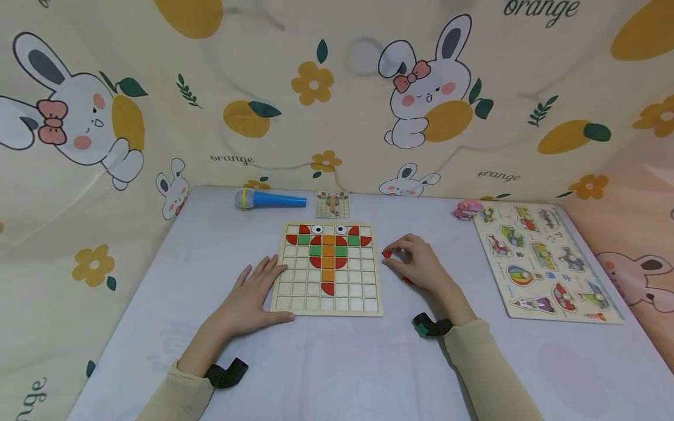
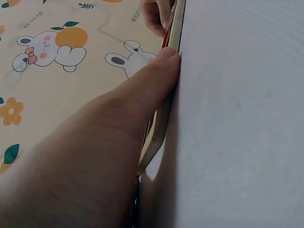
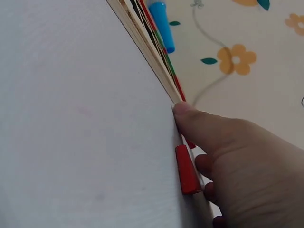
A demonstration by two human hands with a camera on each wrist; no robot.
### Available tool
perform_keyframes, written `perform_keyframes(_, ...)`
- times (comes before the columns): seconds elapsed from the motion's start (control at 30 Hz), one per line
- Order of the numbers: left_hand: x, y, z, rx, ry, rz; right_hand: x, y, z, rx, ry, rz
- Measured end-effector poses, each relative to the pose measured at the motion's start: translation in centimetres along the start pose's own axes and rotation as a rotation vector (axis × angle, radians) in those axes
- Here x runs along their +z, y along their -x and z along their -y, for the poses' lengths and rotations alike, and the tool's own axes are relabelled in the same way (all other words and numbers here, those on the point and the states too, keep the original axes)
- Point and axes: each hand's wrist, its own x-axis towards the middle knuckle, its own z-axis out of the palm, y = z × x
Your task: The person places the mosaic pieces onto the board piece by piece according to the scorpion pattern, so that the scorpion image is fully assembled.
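A square wooden grid board [image 1: 300, 292] lies on the table, its upper part filled with red, green and orange pieces and two eye pieces [image 1: 317, 230]. My left hand [image 1: 253, 298] rests at its left side with fingers spread, fingertips on the rim and thumb along the lower left corner. Just off the board's right edge, my right hand [image 1: 418, 263] pinches a small red piece [image 1: 387, 254] between thumb and forefinger. Below that palm a second red piece [image 3: 188, 171] lies on the table, partly hidden by the hand in the head view.
A small pattern card [image 1: 333, 204] lies behind the board, beside a blue toy microphone [image 1: 274, 200]. On the right are a wooden picture puzzle board [image 1: 526, 292] and a pink toy [image 1: 467, 209]. A printed cloth [image 1: 347, 128] hangs behind the table.
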Motion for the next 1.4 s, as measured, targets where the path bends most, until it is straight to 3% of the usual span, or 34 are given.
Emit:
perform_keyframes(0.33, 0.0, -0.1, 0.1, 0.001, 0.001, -0.003, -0.4, -0.3, 0.1, 0.057, -0.06, -0.016)
perform_keyframes(0.53, -0.1, 0.0, 0.1, 0.002, 0.0, -0.005, -0.9, -0.3, 4.0, 0.081, -0.185, -0.038)
perform_keyframes(0.63, -0.1, 0.0, 0.0, 0.0, 0.003, -0.006, -0.2, -0.3, 6.7, 0.006, -0.206, 0.015)
perform_keyframes(0.77, -0.1, -0.1, -0.1, -0.001, 0.01, -0.006, 1.7, 0.1, 8.6, -0.084, -0.206, 0.162)
perform_keyframes(0.87, 0.0, -0.1, -0.1, -0.001, 0.014, -0.004, 3.0, 0.4, 8.7, -0.114, -0.196, 0.249)
perform_keyframes(0.97, 0.1, -0.2, -0.1, -0.003, 0.01, 0.002, 3.9, 0.6, 8.4, -0.137, -0.172, 0.282)
perform_keyframes(1.4, 0.0, 0.0, -0.1, -0.001, 0.003, -0.002, 4.8, 0.7, 7.6, -0.181, -0.151, 0.257)
